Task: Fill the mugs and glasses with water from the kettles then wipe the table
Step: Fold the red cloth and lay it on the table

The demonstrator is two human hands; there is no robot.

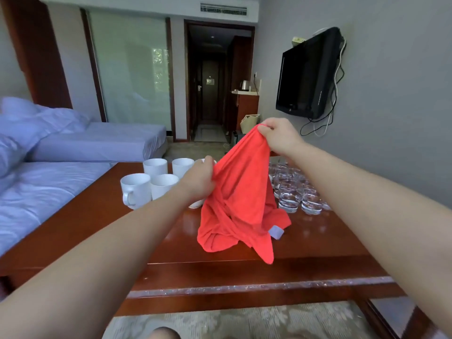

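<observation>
Both my hands grip a red cloth point(242, 204) above a dark wooden table point(97, 231). My right hand point(281, 135), the higher of the two, pinches the bunched top edge between thumb and curled fingers. My left hand point(199, 182), lower and to the left, has its fingers closed round a fold at the cloth's side. Both forearms are bare.

The cloth hangs from the two grips in a loose cone. Its lower folds lie crumpled on the tabletop near the middle front, and one pointed corner reaches the table's near edge. A small pale label point(276, 232) shows at the lower right hem.

White mugs point(137, 189) stand clustered on the left of the table, just behind my left hand; four are plain to see and another is partly hidden by the hand and cloth. Clear glasses point(291, 196) stand packed together on the right, partly behind the cloth and under my right forearm. I cannot tell how full either set is.

A bed point(49, 192) with pale sheets runs along the table's left side. A black TV point(308, 74) hangs on the right wall. Far back, beside the dark doorway, a metal kettle point(244, 84) sits on a counter, well apart from the table.
</observation>
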